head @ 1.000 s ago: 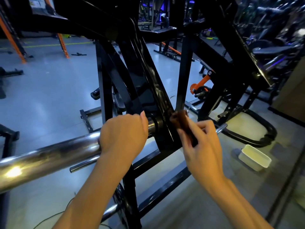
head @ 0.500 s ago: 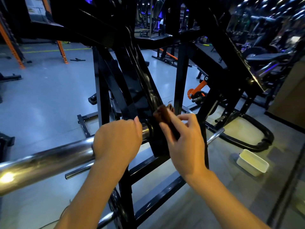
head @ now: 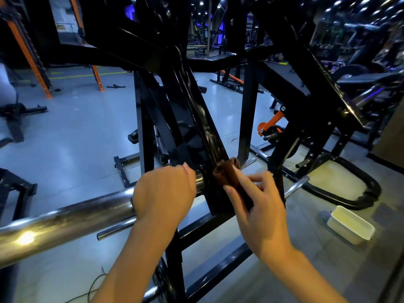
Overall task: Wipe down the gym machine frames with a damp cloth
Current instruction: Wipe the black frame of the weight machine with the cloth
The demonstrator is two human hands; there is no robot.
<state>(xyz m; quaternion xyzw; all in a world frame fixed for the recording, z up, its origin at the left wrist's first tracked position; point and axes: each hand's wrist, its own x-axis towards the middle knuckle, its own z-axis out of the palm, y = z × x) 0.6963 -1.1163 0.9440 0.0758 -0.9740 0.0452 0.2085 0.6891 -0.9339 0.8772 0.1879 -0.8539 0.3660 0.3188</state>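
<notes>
Right now the black machine frame (head: pixel 203 119) slants up before me; my left hand (head: pixel 162 193) curls around its chrome bar (head: pixel 65 219), while my right hand (head: pixel 260 206) pinches the folded brown cloth (head: pixel 229 173) with its fingers (head: pixel 261 178), pressed against the frame.

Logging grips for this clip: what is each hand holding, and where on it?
Right hand holds the folded brown cloth by its lower part, upper end against the black frame. Left hand grips the chrome bar near its frame end.
</notes>
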